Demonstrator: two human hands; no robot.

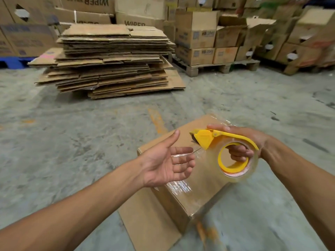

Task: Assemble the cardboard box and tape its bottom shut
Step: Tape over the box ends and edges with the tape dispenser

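Observation:
A brown cardboard box stands on the concrete floor in front of me, bottom side up, with shiny clear tape running across its top face. My right hand grips a yellow tape dispenser loaded with a clear tape roll, held just above the box. My left hand hovers palm up beside the dispenser's cutter end, fingers spread. A thin strip of tape seems to run from the cutter toward my left fingertips; I cannot tell whether it touches them. A loose flap of the box lies flat on the floor at its near side.
A tall stack of flattened cardboard sheets sits on the floor ahead to the left. Wooden pallets loaded with cardboard boxes line the back and right. More printed cartons stand behind on the left. Bare concrete floor surrounds the box.

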